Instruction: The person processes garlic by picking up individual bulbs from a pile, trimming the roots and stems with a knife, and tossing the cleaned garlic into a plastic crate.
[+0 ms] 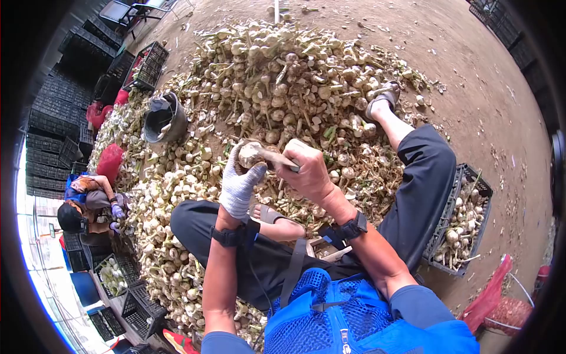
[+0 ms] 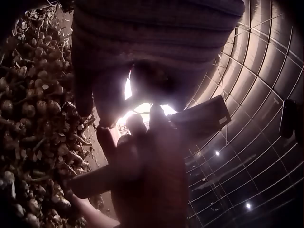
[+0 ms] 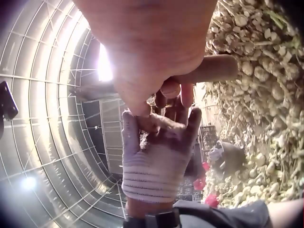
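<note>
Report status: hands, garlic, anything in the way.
Left hand holding bulb. Right hand gripping knife, close by. Garlic heap beyond; nothing seen blocking either hand.

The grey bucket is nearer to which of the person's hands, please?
Left. In the head view, the gloved left hand is below and to the right of the grey bucket; the right hand is farther right, beyond the left.

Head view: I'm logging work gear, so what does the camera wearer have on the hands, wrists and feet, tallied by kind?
White knitted glove: 1
Black wrist straps: 2
Grey-brown open-toed sandals: 2
Total: 5
</note>
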`<act>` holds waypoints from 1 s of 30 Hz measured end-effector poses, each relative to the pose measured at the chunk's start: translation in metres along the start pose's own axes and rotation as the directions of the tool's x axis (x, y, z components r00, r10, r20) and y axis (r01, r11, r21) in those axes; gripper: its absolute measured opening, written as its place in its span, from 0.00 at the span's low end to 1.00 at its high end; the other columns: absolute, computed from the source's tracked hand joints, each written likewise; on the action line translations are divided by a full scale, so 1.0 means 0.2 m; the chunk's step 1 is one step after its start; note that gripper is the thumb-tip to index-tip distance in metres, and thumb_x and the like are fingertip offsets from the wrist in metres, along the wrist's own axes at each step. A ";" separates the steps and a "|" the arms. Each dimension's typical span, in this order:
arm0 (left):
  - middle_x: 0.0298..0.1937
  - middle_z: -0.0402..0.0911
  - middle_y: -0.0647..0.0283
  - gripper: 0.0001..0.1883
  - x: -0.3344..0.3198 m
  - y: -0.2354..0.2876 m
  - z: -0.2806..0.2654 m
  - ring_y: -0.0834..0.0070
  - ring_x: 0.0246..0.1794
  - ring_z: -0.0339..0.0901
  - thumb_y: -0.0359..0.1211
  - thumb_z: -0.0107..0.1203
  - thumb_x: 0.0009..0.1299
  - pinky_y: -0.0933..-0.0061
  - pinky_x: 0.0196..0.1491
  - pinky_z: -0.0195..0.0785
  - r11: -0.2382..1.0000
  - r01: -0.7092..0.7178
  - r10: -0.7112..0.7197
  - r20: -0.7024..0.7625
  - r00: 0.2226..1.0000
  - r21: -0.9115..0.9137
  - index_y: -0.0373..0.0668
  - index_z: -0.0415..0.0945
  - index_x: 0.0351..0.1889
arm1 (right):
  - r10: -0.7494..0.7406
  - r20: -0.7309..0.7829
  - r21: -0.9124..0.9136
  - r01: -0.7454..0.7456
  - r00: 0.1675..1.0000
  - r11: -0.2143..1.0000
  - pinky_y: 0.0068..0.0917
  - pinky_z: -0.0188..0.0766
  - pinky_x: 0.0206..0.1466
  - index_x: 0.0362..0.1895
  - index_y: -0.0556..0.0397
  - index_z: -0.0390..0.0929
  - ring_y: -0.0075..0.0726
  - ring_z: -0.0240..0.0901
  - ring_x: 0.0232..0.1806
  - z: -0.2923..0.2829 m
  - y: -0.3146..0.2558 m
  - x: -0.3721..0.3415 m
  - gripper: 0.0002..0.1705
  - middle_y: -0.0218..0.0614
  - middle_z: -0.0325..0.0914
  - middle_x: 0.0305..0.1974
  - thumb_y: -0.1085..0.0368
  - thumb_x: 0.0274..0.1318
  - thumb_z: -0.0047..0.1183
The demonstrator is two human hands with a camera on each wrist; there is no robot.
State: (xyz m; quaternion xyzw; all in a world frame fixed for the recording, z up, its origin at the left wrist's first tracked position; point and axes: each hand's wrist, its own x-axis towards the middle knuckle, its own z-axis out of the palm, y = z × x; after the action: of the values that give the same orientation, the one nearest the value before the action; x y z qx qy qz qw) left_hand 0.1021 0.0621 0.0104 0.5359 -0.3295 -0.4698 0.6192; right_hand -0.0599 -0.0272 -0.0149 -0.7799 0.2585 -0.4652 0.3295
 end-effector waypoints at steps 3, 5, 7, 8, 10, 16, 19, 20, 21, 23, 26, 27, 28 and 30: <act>0.52 0.79 0.64 0.33 0.00 -0.03 -0.02 0.78 0.49 0.78 0.29 0.66 0.65 0.78 0.49 0.75 0.988 -0.050 0.037 0.091 0.995 0.146 0.40 0.63 0.67 | -0.085 0.072 -0.196 0.097 0.994 0.976 0.40 0.71 0.31 0.30 0.52 0.73 0.50 0.75 0.28 -0.03 -0.03 -0.01 0.18 0.40 0.72 0.29 0.62 0.40 0.69; 0.53 0.79 0.63 0.32 -0.01 -0.07 -0.05 0.77 0.50 0.77 0.30 0.64 0.66 0.76 0.52 0.74 0.984 -0.067 0.050 0.105 0.993 0.167 0.40 0.62 0.68 | -0.092 0.094 -0.254 0.114 0.991 0.960 0.39 0.72 0.31 0.31 0.50 0.73 0.48 0.76 0.28 -0.02 -0.04 -0.01 0.18 0.39 0.72 0.30 0.59 0.39 0.68; 0.53 0.78 0.63 0.31 -0.02 -0.06 -0.06 0.79 0.50 0.76 0.32 0.64 0.67 0.76 0.54 0.73 0.963 -0.080 0.057 0.097 0.994 0.257 0.39 0.62 0.67 | -0.107 0.091 -0.297 0.130 0.990 0.946 0.39 0.71 0.31 0.30 0.50 0.73 0.48 0.76 0.27 0.01 -0.04 -0.03 0.15 0.38 0.73 0.30 0.61 0.41 0.65; 0.52 0.78 0.63 0.31 -0.05 -0.07 -0.05 0.80 0.49 0.76 0.32 0.65 0.66 0.76 0.54 0.72 0.969 -0.094 0.079 0.075 0.994 0.229 0.38 0.64 0.65 | -0.100 0.103 -0.301 0.127 0.990 0.945 0.39 0.72 0.31 0.30 0.50 0.73 0.48 0.76 0.27 0.03 -0.04 -0.03 0.13 0.39 0.73 0.30 0.63 0.42 0.63; 0.51 0.78 0.64 0.31 -0.04 -0.08 -0.07 0.80 0.48 0.76 0.31 0.65 0.65 0.77 0.53 0.72 0.963 -0.127 0.110 0.083 0.990 0.239 0.38 0.64 0.64 | -0.095 0.110 -0.310 0.125 0.989 0.943 0.39 0.72 0.30 0.30 0.51 0.73 0.48 0.76 0.27 0.06 -0.03 -0.05 0.12 0.39 0.73 0.30 0.64 0.42 0.63; 0.45 0.80 0.66 0.24 -0.04 -0.09 -0.06 0.81 0.43 0.76 0.27 0.64 0.63 0.78 0.47 0.73 0.936 -0.135 0.122 0.058 0.991 0.325 0.39 0.69 0.57 | -0.040 0.088 -0.299 0.065 0.995 0.952 0.38 0.72 0.29 0.32 0.52 0.73 0.48 0.77 0.26 0.13 0.03 -0.10 0.13 0.41 0.73 0.30 0.62 0.44 0.62; 0.43 0.80 0.65 0.21 -0.03 -0.12 -0.08 0.81 0.42 0.77 0.25 0.63 0.63 0.77 0.46 0.74 0.910 -0.101 0.085 0.059 0.995 0.402 0.39 0.70 0.53 | -0.039 0.037 -0.249 0.047 0.999 0.967 0.38 0.72 0.29 0.32 0.52 0.74 0.48 0.77 0.27 0.15 0.07 -0.12 0.14 0.42 0.73 0.30 0.60 0.45 0.62; 0.46 0.80 0.63 0.25 -0.02 -0.16 -0.11 0.79 0.44 0.77 0.29 0.63 0.65 0.77 0.47 0.74 0.906 -0.114 0.086 0.085 0.993 0.408 0.37 0.67 0.59 | -0.038 0.028 -0.236 0.044 0.999 0.971 0.38 0.72 0.29 0.32 0.52 0.74 0.48 0.77 0.27 0.15 0.08 -0.12 0.14 0.42 0.73 0.30 0.60 0.45 0.62; 0.48 0.81 0.62 0.31 -0.01 -0.18 -0.12 0.77 0.46 0.78 0.34 0.64 0.67 0.76 0.49 0.74 0.902 -0.126 0.087 0.111 0.990 0.414 0.35 0.64 0.65 | -0.037 0.020 -0.224 0.041 0.999 0.974 0.38 0.72 0.29 0.32 0.52 0.74 0.48 0.77 0.27 0.15 0.09 -0.13 0.14 0.42 0.73 0.30 0.59 0.45 0.62; 0.48 0.81 0.62 0.30 0.01 -0.21 -0.13 0.77 0.45 0.78 0.35 0.64 0.67 0.76 0.48 0.75 0.902 -0.119 0.073 0.123 0.990 0.415 0.35 0.65 0.63 | -0.030 0.008 -0.224 0.031 1.000 0.974 0.38 0.72 0.29 0.32 0.53 0.74 0.48 0.77 0.27 0.15 0.12 -0.13 0.14 0.42 0.74 0.31 0.59 0.45 0.62; 0.45 0.81 0.64 0.25 0.01 -0.18 -0.07 0.78 0.43 0.78 0.30 0.65 0.64 0.77 0.47 0.74 0.911 -0.091 0.056 0.099 0.993 0.401 0.36 0.69 0.58 | -0.035 -0.013 -0.223 0.031 0.999 0.974 0.38 0.72 0.28 0.32 0.52 0.75 0.49 0.77 0.27 0.15 0.17 -0.15 0.14 0.41 0.74 0.30 0.58 0.46 0.62; 0.43 0.82 0.65 0.22 0.00 -0.16 -0.03 0.80 0.42 0.78 0.25 0.66 0.60 0.77 0.46 0.74 0.920 -0.072 0.051 0.065 0.997 0.386 0.38 0.72 0.53 | -0.046 -0.024 -0.222 0.040 0.999 0.974 0.38 0.72 0.27 0.31 0.52 0.75 0.49 0.77 0.26 0.15 0.20 -0.16 0.14 0.41 0.74 0.29 0.57 0.47 0.62; 0.43 0.82 0.65 0.23 0.00 -0.13 0.00 0.80 0.41 0.78 0.27 0.67 0.60 0.77 0.46 0.74 0.897 -0.032 0.022 0.028 0.999 0.442 0.37 0.72 0.53 | -0.022 -0.069 -0.299 0.001 0.997 0.954 0.39 0.72 0.27 0.31 0.52 0.76 0.49 0.77 0.26 0.16 0.28 -0.17 0.13 0.42 0.74 0.28 0.56 0.48 0.61; 0.40 0.82 0.66 0.25 -0.02 -0.09 0.07 0.81 0.38 0.78 0.30 0.71 0.57 0.77 0.45 0.75 0.867 -0.016 -0.002 0.035 0.999 0.497 0.36 0.74 0.52 | 0.087 -0.200 -0.351 -0.155 0.976 0.924 0.39 0.73 0.26 0.29 0.51 0.77 0.50 0.77 0.25 0.12 0.41 -0.18 0.14 0.43 0.75 0.26 0.54 0.54 0.57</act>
State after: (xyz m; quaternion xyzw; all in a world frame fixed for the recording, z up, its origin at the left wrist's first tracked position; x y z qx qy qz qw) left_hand 0.0831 0.0619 -0.0032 0.6680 -0.4518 -0.3760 0.4564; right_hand -0.0611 -0.0480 -0.1050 -0.7644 0.4168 -0.4568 0.1826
